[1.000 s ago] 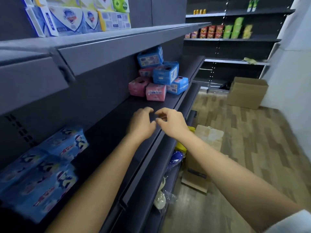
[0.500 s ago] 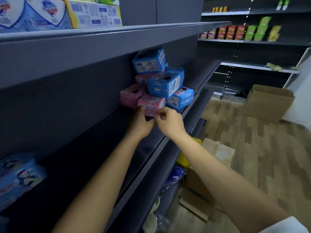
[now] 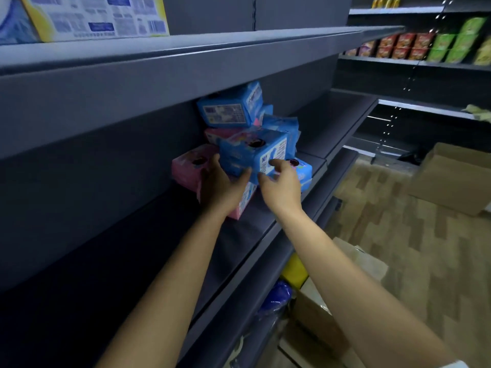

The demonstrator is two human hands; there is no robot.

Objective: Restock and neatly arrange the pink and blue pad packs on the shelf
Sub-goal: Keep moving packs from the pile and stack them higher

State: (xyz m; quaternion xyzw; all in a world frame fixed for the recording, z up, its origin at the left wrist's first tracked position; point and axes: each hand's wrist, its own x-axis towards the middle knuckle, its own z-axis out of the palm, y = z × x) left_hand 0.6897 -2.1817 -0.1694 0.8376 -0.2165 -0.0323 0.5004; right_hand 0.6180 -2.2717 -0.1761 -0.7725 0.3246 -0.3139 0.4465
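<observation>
Dark grey metal shelf (image 3: 252,221) was piled with a loose heap of pink and blue pad packs (image 3: 228,112). One blue plastic-wrapped pack (image 3: 255,152) at its middle was clasped from both sides: left hand (image 3: 220,187) fingers spread round it, right hand (image 3: 281,187) fingers curled on it.

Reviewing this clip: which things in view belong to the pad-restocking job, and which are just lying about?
Job in hand:
- front blue pack, gripped by left hand and right hand
- other blue packs
- pink packs
- shelf

Lying about:
- cardboard box on the floor
- red and green packets on far shelves
- yellow-edged box overhead
</observation>
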